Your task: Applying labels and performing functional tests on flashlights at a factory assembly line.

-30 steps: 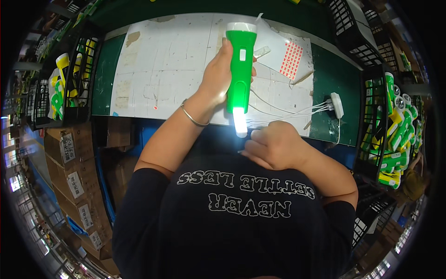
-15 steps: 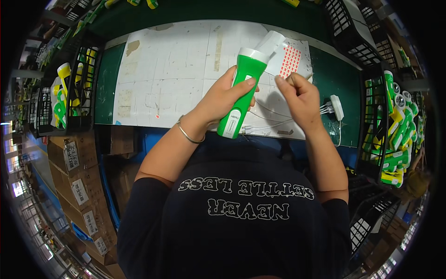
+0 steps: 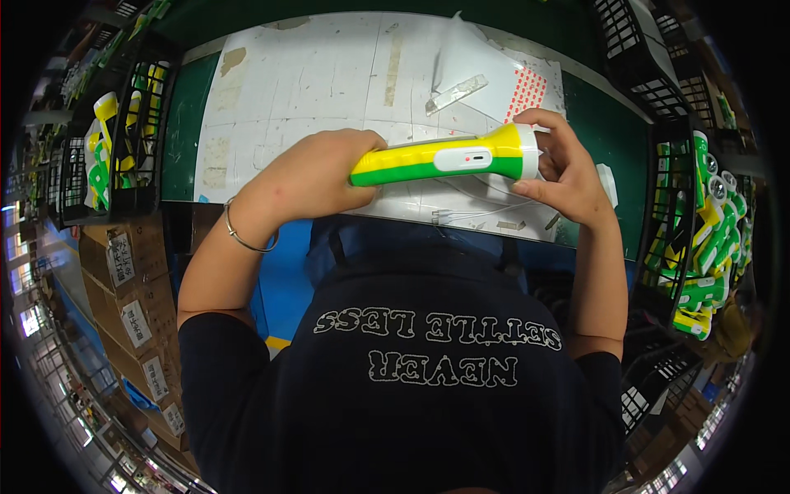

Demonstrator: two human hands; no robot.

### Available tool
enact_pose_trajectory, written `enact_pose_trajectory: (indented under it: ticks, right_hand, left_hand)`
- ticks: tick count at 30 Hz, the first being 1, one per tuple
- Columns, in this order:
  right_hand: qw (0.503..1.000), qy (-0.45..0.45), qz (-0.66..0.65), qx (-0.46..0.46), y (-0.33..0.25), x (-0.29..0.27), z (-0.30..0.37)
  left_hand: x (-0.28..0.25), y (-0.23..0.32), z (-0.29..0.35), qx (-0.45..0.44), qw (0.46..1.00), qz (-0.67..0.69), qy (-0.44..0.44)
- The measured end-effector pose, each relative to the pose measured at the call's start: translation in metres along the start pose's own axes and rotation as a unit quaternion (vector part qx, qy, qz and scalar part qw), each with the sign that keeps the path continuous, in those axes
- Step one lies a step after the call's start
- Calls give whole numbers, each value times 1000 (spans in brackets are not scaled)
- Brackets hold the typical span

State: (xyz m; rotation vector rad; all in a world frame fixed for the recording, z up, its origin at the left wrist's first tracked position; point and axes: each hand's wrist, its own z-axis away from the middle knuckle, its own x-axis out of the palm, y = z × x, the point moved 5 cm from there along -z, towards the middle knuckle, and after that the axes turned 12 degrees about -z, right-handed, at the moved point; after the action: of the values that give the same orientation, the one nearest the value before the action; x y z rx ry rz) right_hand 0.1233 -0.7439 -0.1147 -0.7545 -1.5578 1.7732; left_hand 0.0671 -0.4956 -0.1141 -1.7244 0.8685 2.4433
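Observation:
A yellow and green flashlight [image 3: 420,162] lies nearly level across my hands, above the worktable. My left hand [image 3: 333,174] wraps round its tail end at the left. On the right, my right hand [image 3: 576,177] curls its fingers and thumb about the white rim [image 3: 527,152] of the flared head. A white oval panel [image 3: 462,159] on the flashlight's side faces up, with a small red dot and a dark slot. The lens is turned toward my right palm and hidden.
On the white-covered table [image 3: 304,90] lie a clear plastic bag [image 3: 469,53], a silvery strip [image 3: 457,95], a sheet of red stickers [image 3: 527,92] and white cables [image 3: 465,214]. Black crates of flashlights stand at left [image 3: 123,165] and right [image 3: 671,247]. Cardboard boxes [image 3: 123,288] are stacked lower left.
The flashlight has swung from steep to nearly level and rolled, showing its yellow side and panel. My left hand moved left with it; my right hand came to its head.

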Motion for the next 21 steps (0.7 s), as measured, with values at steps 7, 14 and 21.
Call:
enact_pose_trajectory:
  ticks: [7,14,21]
  right_hand:
    - [999,-23,-43,14,14,26,-22]
    - [889,106,446,-9,66,36,-49]
    - [992,101,72,-24,56,15,-38]
  left_hand:
    - [22,13,-13,29,987,155,-14]
    - [54,7,-23,-33,927,372,-38]
    - [58,-2,-29,-52,915,396,50]
